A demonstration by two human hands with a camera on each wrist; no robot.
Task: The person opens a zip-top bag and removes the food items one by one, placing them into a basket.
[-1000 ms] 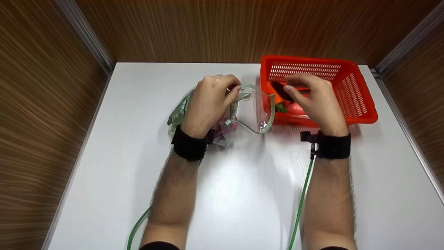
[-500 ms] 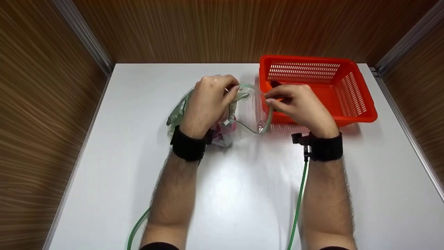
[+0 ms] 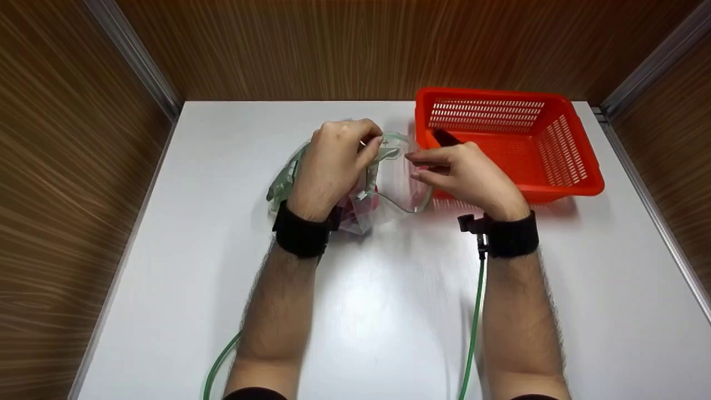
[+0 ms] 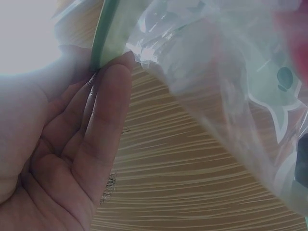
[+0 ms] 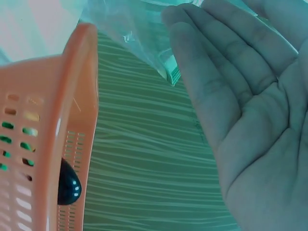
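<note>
Writing on the clear bag (image 3: 389,178): none readable. Bag sits mid-table, mouth open twd the red basket (image 3: 561,161), long side left-right. Left hand (image 3: 333,164) pinches its green rim. Right hand (image 3: 466,175), fingers straight, holds nothing, at bag's mouth.

The head camera looks steeply down and forward from above the person onto the white worktop (image 3: 355,311), taking in both forearms, the brown wood-grain walls and the orange perforated plastic basket (image 3: 561,161) at the far right. The left wrist camera sits very close under the left hand (image 4: 62,159), looking along the palm and up at the clear plastic zip bag with the green seal strip (image 4: 211,91), with wood-grain wall behind. The right wrist camera is equally close under the right hand (image 5: 245,106), facing the basket's outer wall (image 5: 43,144). All three views share the bag (image 3: 397,172); head and right wrist also share the basket.
</note>
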